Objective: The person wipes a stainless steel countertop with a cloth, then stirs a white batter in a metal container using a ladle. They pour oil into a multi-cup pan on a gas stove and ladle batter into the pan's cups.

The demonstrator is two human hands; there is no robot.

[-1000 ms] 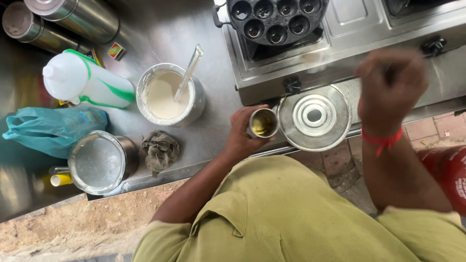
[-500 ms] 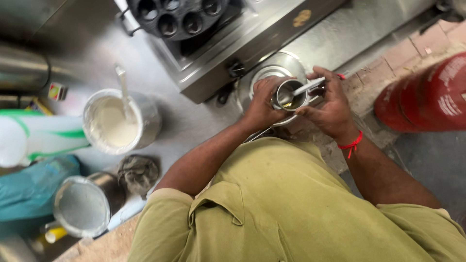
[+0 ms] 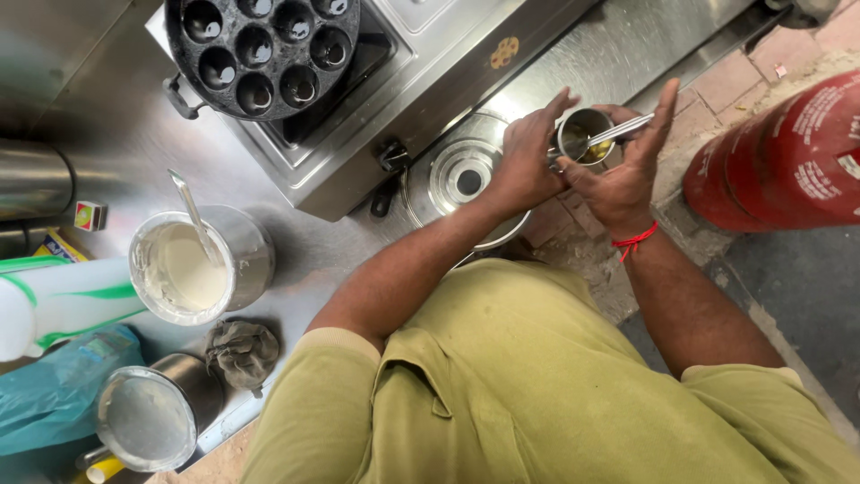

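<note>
An olive-green shirt (image 3: 537, 394) fills the bottom of the view, and both forearms reach forward from it. The left hand (image 3: 524, 161) curls around a small steel cup (image 3: 584, 136), gripping its side above the counter's front edge. The right hand (image 3: 623, 175), a red thread (image 3: 634, 238) at its wrist, holds a metal spoon (image 3: 618, 131) between thumb and fingers, with the bowl end dipped into the cup. Just under the left hand lies a round steel lid (image 3: 461, 179) on the stainless steel counter (image 3: 116, 125). To the left, a steel pot of white batter (image 3: 193, 264) has a spoon standing in it, with a crumpled grey rag (image 3: 240, 351) and another steel vessel (image 3: 152, 414) close by. Farther back, a black cast-iron pan with round moulds (image 3: 260, 49) sits on a steel stove (image 3: 421, 63). At the right, a red gas cylinder (image 3: 784, 157) lies on the paved brick floor (image 3: 717, 81)
</note>
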